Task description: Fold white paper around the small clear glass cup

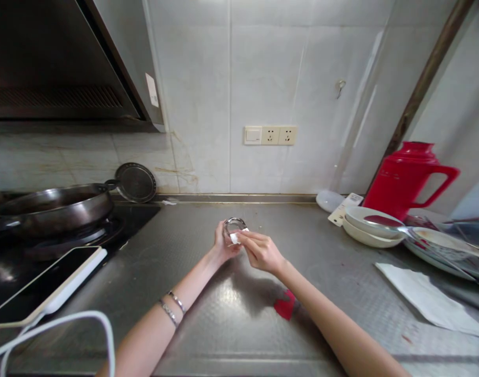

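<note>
My left hand [222, 247] is wrapped round a small, round, shiny cup-like thing [234, 223], held just above the steel counter [208, 330]. Whether it is glass or metal I cannot tell. A small folded white piece of paper or tissue [234, 239] is pinched in the fingers of my right hand [263, 253], against the near right side of the round rim. Below my right forearm, a torn red scrap [284, 305] lies on the counter. Part of the round thing is hidden behind my fingers.
On the left, a pan [58, 212] sits on the black hob, and a phone with a white power bank [46, 288] lies nearer, trailing a white cable [94, 314]. On the right are a red thermos jug [404, 180], stacked bowls [371, 238] and a white napkin [428, 298].
</note>
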Motion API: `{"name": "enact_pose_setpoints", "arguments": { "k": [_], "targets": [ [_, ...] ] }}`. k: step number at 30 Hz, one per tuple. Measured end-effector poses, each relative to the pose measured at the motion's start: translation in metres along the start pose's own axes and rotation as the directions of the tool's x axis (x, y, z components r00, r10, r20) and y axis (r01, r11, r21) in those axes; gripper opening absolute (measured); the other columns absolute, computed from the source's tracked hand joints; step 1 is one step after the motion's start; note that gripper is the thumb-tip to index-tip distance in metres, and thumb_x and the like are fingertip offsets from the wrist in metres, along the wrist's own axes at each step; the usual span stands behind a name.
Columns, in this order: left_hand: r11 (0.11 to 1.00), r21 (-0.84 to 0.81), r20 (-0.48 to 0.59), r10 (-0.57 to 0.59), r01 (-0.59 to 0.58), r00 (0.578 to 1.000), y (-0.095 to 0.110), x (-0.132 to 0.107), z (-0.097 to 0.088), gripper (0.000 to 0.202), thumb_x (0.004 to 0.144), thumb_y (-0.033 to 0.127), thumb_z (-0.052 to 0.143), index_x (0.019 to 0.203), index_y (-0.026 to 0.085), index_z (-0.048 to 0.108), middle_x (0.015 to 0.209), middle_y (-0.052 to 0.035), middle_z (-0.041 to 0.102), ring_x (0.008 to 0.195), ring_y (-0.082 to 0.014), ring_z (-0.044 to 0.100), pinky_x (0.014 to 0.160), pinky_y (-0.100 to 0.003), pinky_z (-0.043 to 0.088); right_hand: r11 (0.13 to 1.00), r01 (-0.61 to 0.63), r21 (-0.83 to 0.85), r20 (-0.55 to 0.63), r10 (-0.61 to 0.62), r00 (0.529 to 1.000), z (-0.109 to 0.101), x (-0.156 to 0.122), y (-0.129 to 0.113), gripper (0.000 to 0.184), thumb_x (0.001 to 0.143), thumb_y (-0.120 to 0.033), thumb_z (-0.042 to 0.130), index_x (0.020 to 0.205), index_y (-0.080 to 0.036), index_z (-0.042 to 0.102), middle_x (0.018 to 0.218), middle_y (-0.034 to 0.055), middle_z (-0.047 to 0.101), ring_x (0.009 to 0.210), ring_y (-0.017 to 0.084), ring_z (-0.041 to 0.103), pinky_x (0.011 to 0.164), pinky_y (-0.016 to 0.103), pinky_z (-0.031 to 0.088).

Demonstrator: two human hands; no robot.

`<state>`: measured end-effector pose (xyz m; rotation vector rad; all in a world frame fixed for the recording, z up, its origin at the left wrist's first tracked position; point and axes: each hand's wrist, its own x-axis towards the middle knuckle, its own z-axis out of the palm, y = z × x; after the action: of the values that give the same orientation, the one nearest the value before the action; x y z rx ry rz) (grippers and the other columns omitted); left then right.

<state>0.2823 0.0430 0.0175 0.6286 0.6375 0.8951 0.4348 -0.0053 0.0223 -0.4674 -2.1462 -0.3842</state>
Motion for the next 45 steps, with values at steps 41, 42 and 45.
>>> {"name": "enact_pose_setpoints", "arguments": {
  "k": [41,42,45],
  "targets": [
    [0.524,0.67,0.359,0.392,-0.526,0.847,-0.018,-0.005,0.014,0.099,0.047,0.013,0.082,0.133,0.017,0.032,0.133,-0.0172,0.043,0.118,-0.0288,0.05,0.104,-0.043,0.034,0.068,-0.59,0.805,0.107,0.961,0.256,0.02,-0.017,0.048,0.025,0.064,-0.031,0.06,0.077,-0.015,0.075,0.084,0.0079,0.075,0.083,0.026,0.068,0.074,0.036,0.053],
    [0.511,0.673,0.381,0.382,-0.535,0.842,-0.019,-0.006,0.015,0.098,0.048,0.013,0.081,0.133,0.017,0.032,0.134,-0.0171,0.043,0.119,-0.0286,0.049,0.105,-0.043,0.033,0.012,-0.566,0.824,0.148,0.96,0.236,0.022,-0.017,0.047,0.027,0.064,-0.03,0.059,0.08,-0.014,0.074,0.085,0.0085,0.075,0.079,0.025,0.069,0.071,0.035,0.054],
    [0.469,0.682,0.422,0.374,-0.561,0.826,-0.022,-0.006,0.016,0.095,0.052,0.013,0.079,0.133,0.017,0.032,0.134,-0.0167,0.044,0.12,-0.0278,0.048,0.107,-0.043,0.031,-0.125,-0.509,0.852,0.274,0.934,0.229,0.024,-0.015,0.043,0.033,0.066,-0.029,0.058,0.091,-0.012,0.073,0.092,0.0094,0.074,0.075,0.023,0.069,0.066,0.032,0.055]
  ]
}}
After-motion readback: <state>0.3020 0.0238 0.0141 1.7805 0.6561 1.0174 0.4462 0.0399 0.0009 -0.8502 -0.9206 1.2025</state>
